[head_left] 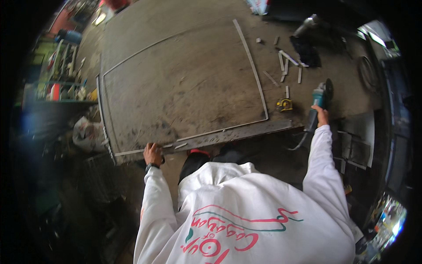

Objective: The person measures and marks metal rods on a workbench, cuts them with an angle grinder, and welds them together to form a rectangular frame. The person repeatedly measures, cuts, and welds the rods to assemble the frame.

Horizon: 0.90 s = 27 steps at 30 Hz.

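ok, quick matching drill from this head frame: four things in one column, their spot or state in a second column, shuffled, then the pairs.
Things
1. left hand
2. right hand
3. yellow tape measure
4. short metal offcuts

Place or state
A. lying loose on the metal table, far right part
B. on the table's near edge, at the thin metal frame
C. gripping the teal angle grinder
D. resting just outside the frame's right corner

Pairs: 1-B, 2-C, 3-D, 4-A
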Each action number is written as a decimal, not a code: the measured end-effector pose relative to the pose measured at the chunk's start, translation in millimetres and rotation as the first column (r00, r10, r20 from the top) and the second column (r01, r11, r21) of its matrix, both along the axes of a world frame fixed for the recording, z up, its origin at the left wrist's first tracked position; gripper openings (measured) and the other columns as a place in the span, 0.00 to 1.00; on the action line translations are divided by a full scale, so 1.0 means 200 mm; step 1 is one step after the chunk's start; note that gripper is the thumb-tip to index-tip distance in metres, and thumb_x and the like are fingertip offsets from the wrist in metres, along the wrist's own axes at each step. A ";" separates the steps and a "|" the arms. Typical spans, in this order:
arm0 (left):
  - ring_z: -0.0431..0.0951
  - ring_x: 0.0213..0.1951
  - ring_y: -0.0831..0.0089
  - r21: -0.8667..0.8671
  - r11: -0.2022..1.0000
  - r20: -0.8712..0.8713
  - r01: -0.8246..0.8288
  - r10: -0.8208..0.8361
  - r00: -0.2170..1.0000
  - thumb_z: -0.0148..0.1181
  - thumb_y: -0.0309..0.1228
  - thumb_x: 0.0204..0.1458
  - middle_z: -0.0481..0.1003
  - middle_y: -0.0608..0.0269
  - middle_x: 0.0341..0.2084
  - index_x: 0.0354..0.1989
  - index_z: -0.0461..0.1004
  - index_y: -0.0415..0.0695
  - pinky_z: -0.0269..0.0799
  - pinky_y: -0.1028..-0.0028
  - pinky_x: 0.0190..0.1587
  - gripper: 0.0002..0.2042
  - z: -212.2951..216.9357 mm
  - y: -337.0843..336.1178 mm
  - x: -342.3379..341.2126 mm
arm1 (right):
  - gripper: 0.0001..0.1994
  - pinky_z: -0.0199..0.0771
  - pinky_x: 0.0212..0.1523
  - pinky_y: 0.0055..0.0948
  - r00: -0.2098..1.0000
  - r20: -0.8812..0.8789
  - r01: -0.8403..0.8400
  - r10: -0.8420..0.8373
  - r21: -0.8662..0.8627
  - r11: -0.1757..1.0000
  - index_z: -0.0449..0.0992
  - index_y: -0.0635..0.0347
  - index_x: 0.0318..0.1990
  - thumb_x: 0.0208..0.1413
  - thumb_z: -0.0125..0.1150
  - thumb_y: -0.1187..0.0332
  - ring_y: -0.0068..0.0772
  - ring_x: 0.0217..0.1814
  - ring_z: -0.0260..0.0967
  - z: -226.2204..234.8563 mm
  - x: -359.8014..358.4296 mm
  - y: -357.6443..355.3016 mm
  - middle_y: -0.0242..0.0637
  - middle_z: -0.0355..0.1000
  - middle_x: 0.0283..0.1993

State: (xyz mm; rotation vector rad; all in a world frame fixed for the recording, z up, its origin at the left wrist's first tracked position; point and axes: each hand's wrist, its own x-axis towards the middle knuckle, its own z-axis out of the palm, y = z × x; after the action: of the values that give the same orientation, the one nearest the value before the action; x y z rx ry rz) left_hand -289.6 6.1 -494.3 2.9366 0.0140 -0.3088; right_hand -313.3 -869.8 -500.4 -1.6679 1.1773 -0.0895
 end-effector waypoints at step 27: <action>0.82 0.43 0.67 -0.424 0.085 -0.306 -0.902 -0.950 0.054 0.73 0.30 0.55 0.79 0.55 0.44 0.66 0.62 0.41 0.81 0.64 0.45 0.33 0.84 -0.71 -0.29 | 0.54 0.81 0.56 0.42 0.591 0.709 -0.222 -0.384 0.601 0.768 0.59 0.72 0.70 0.59 0.52 0.24 0.45 0.54 0.75 0.89 -0.51 2.68 0.52 0.70 0.62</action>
State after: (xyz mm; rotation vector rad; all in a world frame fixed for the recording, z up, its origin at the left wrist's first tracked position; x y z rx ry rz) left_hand -348.4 -135.0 -325.5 0.2924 -0.1109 -1.6015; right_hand -414.5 -334.6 -321.7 -0.7454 0.4537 -0.4244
